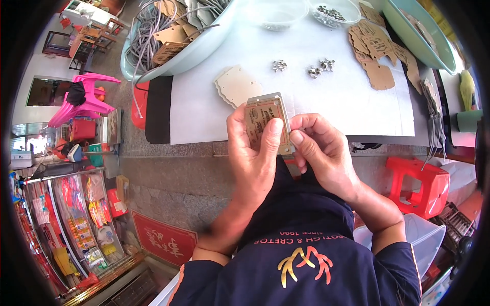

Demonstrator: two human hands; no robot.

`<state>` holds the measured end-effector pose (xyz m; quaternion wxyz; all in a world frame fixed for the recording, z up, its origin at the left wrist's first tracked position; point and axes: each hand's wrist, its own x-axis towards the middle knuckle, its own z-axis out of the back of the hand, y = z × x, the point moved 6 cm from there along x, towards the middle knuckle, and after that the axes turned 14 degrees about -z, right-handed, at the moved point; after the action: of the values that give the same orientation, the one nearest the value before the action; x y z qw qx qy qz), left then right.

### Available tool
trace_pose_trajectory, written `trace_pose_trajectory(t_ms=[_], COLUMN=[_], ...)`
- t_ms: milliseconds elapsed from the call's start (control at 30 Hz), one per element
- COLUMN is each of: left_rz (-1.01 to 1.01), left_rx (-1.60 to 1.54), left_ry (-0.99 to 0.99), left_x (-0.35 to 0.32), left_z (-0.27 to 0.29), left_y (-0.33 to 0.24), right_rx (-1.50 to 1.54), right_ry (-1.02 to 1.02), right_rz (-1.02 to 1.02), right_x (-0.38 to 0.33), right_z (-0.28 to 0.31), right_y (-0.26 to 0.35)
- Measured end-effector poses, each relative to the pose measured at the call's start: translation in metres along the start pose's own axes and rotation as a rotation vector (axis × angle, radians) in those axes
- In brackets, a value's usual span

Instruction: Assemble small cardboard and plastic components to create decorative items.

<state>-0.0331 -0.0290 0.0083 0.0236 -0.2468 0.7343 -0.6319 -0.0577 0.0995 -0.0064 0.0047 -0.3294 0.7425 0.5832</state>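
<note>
My left hand (250, 153) holds a brown printed cardboard tag (263, 120) upright over the table's near edge, with the thumb across its front. A grey-white layer shows behind its top edge, and small round metal pieces sit at its corners. My right hand (321, 145) is closed in a pinch at the tag's lower right edge; whatever lies between thumb and forefinger is hidden. Just beyond my left hand lie pale tag-shaped cards (237, 84) in a pile. Small shiny metal fasteners lie in one cluster (279, 65) and in another cluster (320, 68) further right.
White sheeting covers the table (199, 112). A light-blue basin (204, 48) of grey cords and tags stands far left. Brown tags (375, 48), a clear bowl of metal bits (334, 13) and a green basin (439, 56) are far right. A red stool (418, 186) stands right.
</note>
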Motion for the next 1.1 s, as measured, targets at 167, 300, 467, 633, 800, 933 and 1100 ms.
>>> trace_pose_trajectory(t_ms=[167,300,467,633,800,933,1100], left_rz=[-0.066,-0.113,-0.219,-0.082,0.001,-0.009,-0.069], left_rx=[-0.016,-0.015,0.123,-0.059,-0.090,-0.154,-0.024], left_ry=[0.001,0.070,0.272,0.302,0.247,0.255,0.266], left_x=[0.000,0.001,-0.002,0.005,0.003,-0.002,0.000], left_z=[0.000,-0.002,-0.011,-0.008,-0.010,-0.008,-0.011], left_y=[-0.003,-0.004,-0.010,-0.010,-0.008,0.000,-0.009], right_rx=[-0.062,-0.098,-0.103,-0.161,0.057,0.133,-0.035], right_ry=[0.009,-0.054,-0.048,0.047,-0.027,-0.062,-0.094], right_rz=[0.022,0.064,0.136,0.110,0.166,0.178,0.349], right_x=[-0.002,-0.001,0.007,0.011,0.012,0.009,0.000], right_z=[-0.001,0.006,0.017,0.021,0.022,0.022,0.021], right_y=[0.001,0.013,0.036,0.034,0.028,0.017,0.025])
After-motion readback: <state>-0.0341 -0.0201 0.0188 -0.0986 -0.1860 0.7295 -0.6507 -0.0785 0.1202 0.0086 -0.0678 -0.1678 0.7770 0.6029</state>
